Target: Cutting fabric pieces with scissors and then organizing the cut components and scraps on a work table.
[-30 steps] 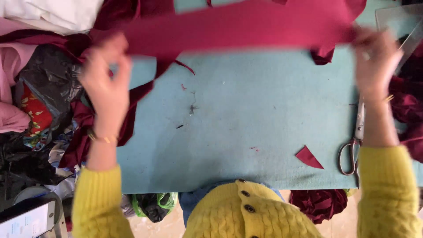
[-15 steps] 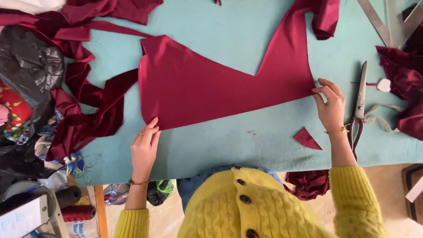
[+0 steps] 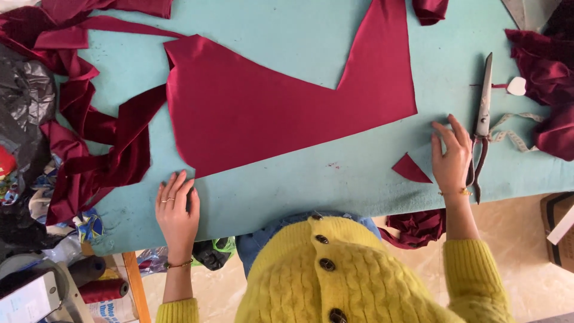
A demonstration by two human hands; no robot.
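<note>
Two bare hands are lying flat on the teal felt-covered table point(image 3: 287, 185): the left hand point(image 3: 177, 209), lower left, fingers spread and holding nothing, touching the large dark-red satin fabric piece point(image 3: 269, 107) at centre; the right hand point(image 3: 452, 157), open and empty, is resting just beside the metal scissors point(image 3: 482, 119) at right.

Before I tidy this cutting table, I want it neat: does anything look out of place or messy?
Mostly tidy. The large red cloth piece lies flat on the blue table. A small red triangle scrap sits loose beside the right hand, near the scissors. Red strips lie tangled at the left edge, past the left hand.
</note>
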